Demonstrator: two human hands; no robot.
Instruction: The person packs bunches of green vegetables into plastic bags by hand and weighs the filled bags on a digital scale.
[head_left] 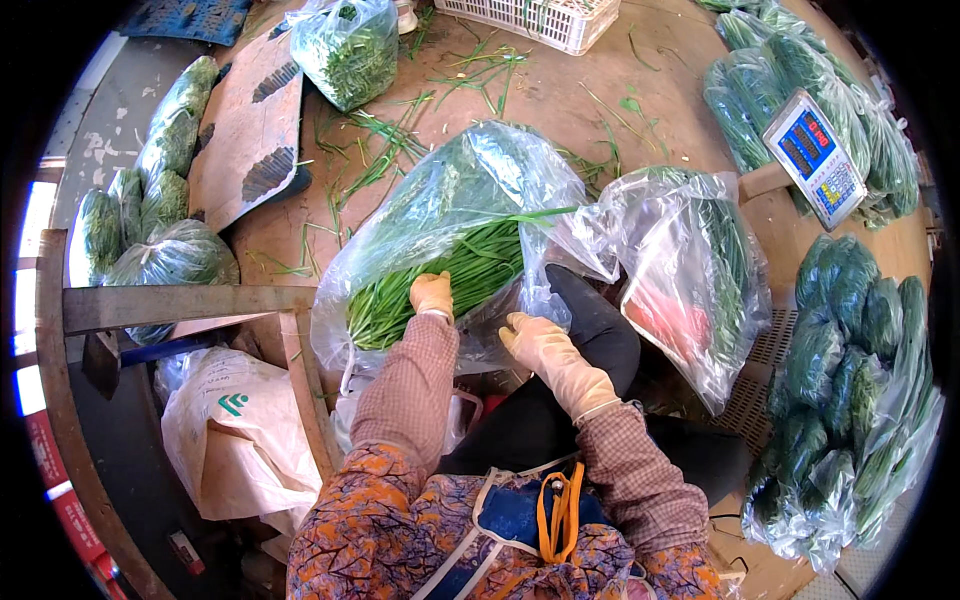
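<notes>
A large clear plastic bag (480, 165) lies across the near edge of the work surface, its mouth toward me. Inside it is a thick bunch of long, thin green chives (485, 262). My gloved left hand (432, 296) reaches into the mouth, its fingers closed around some of the stalks. At the bag's near right edge, my gloved right hand (545, 352) has its fingers bent and close together on the film; the fingertips are partly hidden. To its right stands another clear bag (668, 290) with greens and a reddish panel.
Loose stalks (385, 150) litter the board. A digital scale display (815, 160) stands at right, near bagged greens (840, 390). More filled bags (165, 165) lie left. A filled bag (345, 60) and white crate (560, 22) stand far off. A wooden frame (190, 305) is at left.
</notes>
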